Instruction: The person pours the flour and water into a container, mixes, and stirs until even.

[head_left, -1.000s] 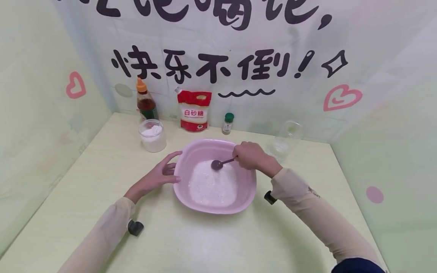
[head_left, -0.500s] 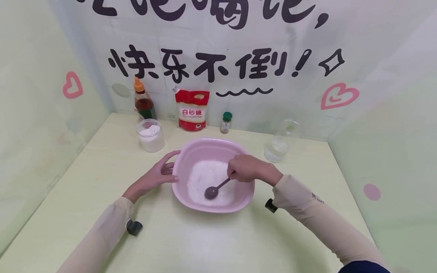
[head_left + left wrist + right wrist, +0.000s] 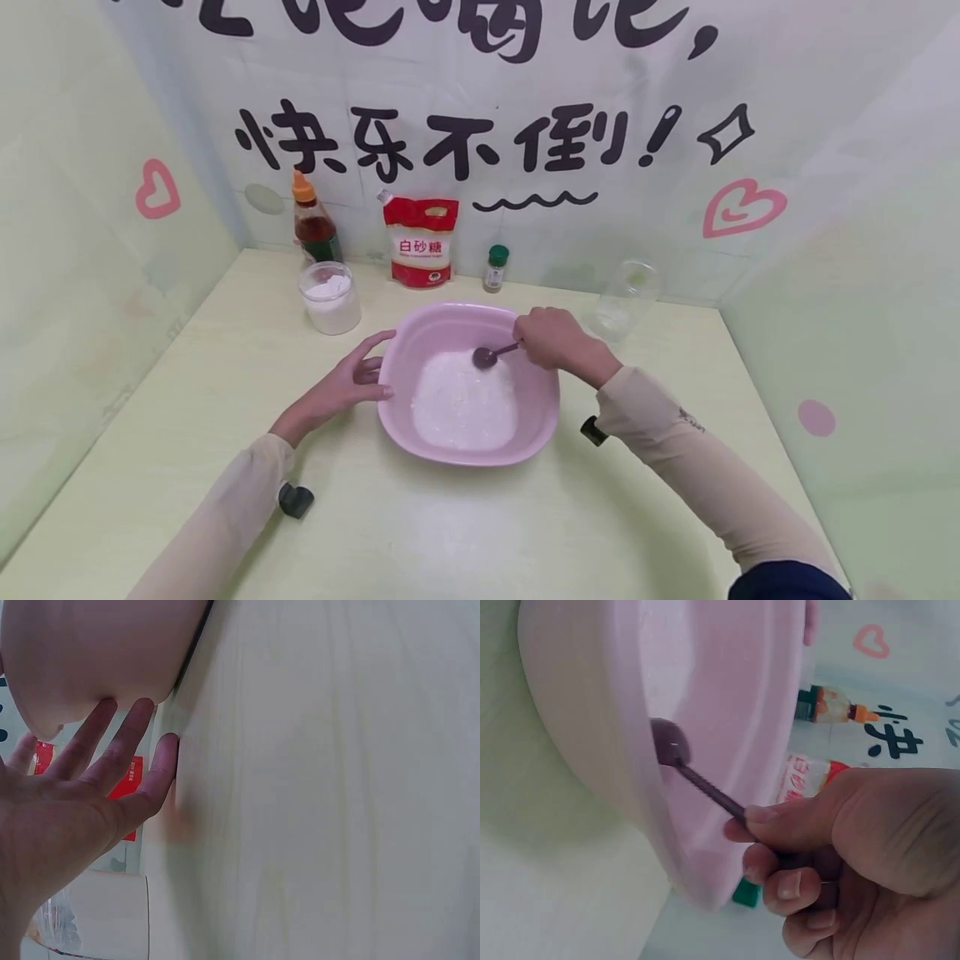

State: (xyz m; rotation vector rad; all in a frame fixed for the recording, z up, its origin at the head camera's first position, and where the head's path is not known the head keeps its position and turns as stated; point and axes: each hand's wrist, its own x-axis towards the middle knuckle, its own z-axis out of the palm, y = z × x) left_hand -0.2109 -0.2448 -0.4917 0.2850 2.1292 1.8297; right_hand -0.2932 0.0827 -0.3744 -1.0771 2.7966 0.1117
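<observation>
A pink plastic basin (image 3: 468, 454) stands on the table with a milky white mixture (image 3: 461, 412) in its bottom. My left hand (image 3: 345, 387) holds the basin's left side, thumb on the rim. In the left wrist view, several spread fingers (image 3: 120, 746) touch the outer wall. My right hand (image 3: 553, 337) pinches the thin handle of a dark brown spoon (image 3: 485, 358) over the right rim. The spoon's bowl is at the far side of the white mixture. In the right wrist view, the spoon (image 3: 671, 742) slants into the basin, its bowl partly hidden by the near rim.
Behind the basin stand a sauce bottle (image 3: 315, 225) with an orange cap, a clear jar of white powder (image 3: 332, 304), a red-and-white sugar pouch (image 3: 422, 246) and a small green-capped bottle (image 3: 496, 271). A clear container (image 3: 622, 304) is at the back right, partly behind my right hand.
My right hand brought the spoon toward me through the white mixture, then back to the far side. The left hand stayed on the basin, which hardly moved.
</observation>
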